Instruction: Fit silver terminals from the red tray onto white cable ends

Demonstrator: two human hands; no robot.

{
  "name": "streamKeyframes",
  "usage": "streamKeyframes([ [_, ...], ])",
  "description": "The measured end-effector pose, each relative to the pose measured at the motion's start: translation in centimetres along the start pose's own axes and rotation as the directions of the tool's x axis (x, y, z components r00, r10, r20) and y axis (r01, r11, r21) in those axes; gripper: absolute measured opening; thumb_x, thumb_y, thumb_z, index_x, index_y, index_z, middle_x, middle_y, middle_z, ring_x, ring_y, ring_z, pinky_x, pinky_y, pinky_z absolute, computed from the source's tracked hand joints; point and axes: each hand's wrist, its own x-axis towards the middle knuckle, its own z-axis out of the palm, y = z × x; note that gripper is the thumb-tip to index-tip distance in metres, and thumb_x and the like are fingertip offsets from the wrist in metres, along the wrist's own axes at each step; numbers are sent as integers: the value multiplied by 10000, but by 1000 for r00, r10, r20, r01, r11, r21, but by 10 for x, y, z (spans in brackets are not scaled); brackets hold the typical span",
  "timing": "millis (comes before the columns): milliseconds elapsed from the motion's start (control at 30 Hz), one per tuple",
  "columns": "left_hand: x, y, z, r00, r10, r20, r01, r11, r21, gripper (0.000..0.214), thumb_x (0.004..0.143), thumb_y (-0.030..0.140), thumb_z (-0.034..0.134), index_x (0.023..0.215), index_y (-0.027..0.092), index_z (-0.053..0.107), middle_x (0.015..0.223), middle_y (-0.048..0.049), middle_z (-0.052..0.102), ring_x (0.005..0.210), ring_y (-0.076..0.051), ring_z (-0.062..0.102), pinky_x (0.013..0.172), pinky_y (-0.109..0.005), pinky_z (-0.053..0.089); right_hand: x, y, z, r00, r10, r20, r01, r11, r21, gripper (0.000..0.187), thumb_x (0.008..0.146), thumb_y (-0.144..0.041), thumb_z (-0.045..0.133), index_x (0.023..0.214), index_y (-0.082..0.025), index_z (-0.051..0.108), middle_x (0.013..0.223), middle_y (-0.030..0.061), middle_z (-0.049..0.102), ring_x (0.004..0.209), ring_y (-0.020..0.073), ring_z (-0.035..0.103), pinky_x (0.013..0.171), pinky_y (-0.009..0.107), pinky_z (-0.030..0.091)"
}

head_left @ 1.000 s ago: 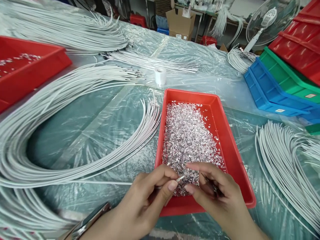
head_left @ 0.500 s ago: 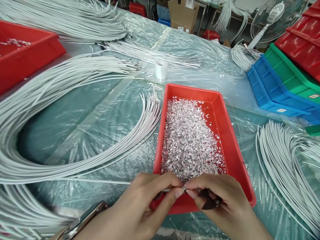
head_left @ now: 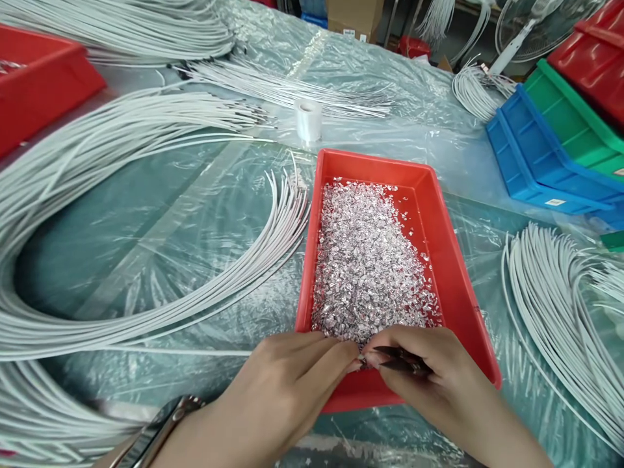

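Observation:
My left hand is closed in a pinch over the near end of the red bin, on a white cable that runs in from the left. Against it, the thumb and finger of my right hand pinch at the cable's tip. Dark small scissors lie within my right hand, their pointed blades toward the left. The tip between my fingers is mostly hidden. Below both hands stands the red bin, holding a heap of silvery foil scraps.
A curved bundle of white cables lies at left, another bundle at right. Behind the bin stands a roll of clear film. Stacked blue bins are at the right, a second red bin at the far left. Plastic sheeting covers the table.
My left hand has rolled over, its fingers now covering the thumb. In my right hand, the scissors have turned and their blades sit closer together. The whole view has shifted slightly.

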Motion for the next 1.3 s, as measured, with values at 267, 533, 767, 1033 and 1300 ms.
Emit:
streamKeyframes([
  [267,-1,1,-3,998,41,47,-43,999,33,256,970,95,276,1027,138,522,856,-80,698,550,-164,615,463,-272,460,-2,2,-1,997,34,68,-31,998,-48,148,849,-109,506,767,-232,498,641,-61,490,570,97,452,546,220,337],
  [533,3,0,-3,996,48,79,-51,998,44,303,1003,140,243,1008,149,545,770,-36,684,567,-158,610,494,-269,449,-2,4,0,995,67,76,-65,997,-34,180,871,-137,502,723,-226,450,633,-68,461,566,93,427,530,233,301],
  [767,-1,0,-5,994,44,102,-49,998,41,328,1008,169,231,1007,155,558,828,-61,687,615,-174,608,520,-277,459,1,3,2,991,93,97,-98,994,52,205,877,-167,494,683,-210,447,590,-77,381,534,81,347,498,219,282],
  [1033,-3,-1,-5,987,47,152,-48,999,4,289,999,145,263,1072,152,543,830,-58,669,668,-178,611,598,-282,499,1,4,2,982,134,129,-148,984,100,209,899,-196,456,690,-201,473,601,-65,363,537,94,319,475,237,251],
  [1300,-5,-2,-7,984,83,155,-86,996,18,262,998,133,270,1099,147,510,846,-63,680,677,-189,619,577,-285,492,1,7,3,969,173,179,-208,957,200,208,911,-238,445,711,-200,491,610,-61,349,545,97,305,469,229,242],
])
